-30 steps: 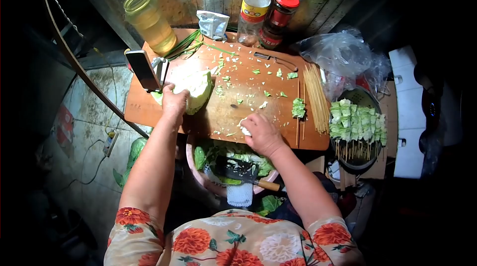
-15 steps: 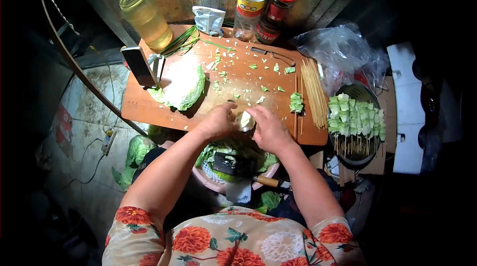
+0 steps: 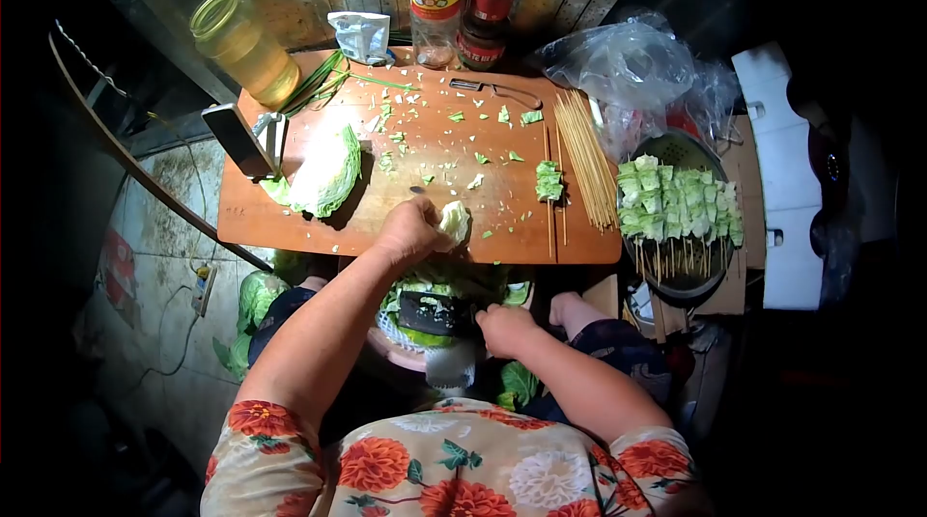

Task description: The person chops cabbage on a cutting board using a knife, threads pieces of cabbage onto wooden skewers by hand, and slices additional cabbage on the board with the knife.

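My left hand (image 3: 409,229) is closed on a pale cabbage piece (image 3: 454,223) at the near edge of the wooden board (image 3: 386,245). Lower down, my right hand (image 3: 508,330) is wrapped round the handle of a cleaver, and the fingers hide that handle. The dark cleaver blade (image 3: 430,315), flecked with cabbage bits, lies over leaves in a pink basin (image 3: 394,351) between my legs. A cut cabbage chunk (image 3: 330,175) sits on the board's left side. Toward the right, a skewer with green cabbage squares (image 3: 548,180) lies beside a bundle of bare bamboo skewers (image 3: 585,165).
Several loaded cabbage skewers (image 3: 676,198) rest on a dark colander (image 3: 697,152) at right. A phone (image 3: 238,140) stands at left. Behind are a jar of yellow liquid (image 3: 246,49), a bottle (image 3: 436,5), a red-lidded jar (image 3: 492,5), a peeler (image 3: 497,90) and plastic bags (image 3: 628,63).
My right hand has left the cabbage piece and come down to the cleaver's handle. My left hand keeps the piece. The whole view has shifted slightly.
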`<action>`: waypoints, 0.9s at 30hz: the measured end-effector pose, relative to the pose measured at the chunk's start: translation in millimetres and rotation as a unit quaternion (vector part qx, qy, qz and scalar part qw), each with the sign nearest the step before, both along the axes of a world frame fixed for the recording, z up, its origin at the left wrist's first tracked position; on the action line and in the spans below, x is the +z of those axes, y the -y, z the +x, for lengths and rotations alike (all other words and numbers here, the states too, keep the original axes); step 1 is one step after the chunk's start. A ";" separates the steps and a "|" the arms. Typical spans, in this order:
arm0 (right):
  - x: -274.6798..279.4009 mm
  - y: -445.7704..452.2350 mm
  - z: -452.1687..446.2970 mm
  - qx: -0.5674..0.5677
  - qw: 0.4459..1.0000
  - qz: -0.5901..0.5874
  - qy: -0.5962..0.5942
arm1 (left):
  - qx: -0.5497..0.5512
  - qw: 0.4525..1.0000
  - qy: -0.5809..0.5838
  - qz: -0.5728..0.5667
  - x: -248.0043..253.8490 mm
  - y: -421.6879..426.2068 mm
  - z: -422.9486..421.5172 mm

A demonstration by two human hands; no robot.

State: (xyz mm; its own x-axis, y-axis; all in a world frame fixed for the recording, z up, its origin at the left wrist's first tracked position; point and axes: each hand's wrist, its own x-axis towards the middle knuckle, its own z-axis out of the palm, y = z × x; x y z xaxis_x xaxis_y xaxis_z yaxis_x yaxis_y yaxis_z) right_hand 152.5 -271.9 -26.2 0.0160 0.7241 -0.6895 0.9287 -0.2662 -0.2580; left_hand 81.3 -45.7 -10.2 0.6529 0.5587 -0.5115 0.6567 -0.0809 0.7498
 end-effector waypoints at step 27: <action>95.7 -25.3 22.4 -0.046 0.993 -0.100 -0.053 | 0.030 0.999 -0.044 0.005 -7.1 -2.3 -2.3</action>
State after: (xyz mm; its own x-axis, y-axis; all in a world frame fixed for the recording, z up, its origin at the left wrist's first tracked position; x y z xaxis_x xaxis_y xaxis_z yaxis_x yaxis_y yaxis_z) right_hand 174.8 -246.6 69.5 -0.0047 0.5719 -0.8203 0.8681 -0.4048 -0.2872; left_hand 78.9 -43.4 -17.3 0.5714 0.6004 -0.5595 0.7236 -0.0471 0.6886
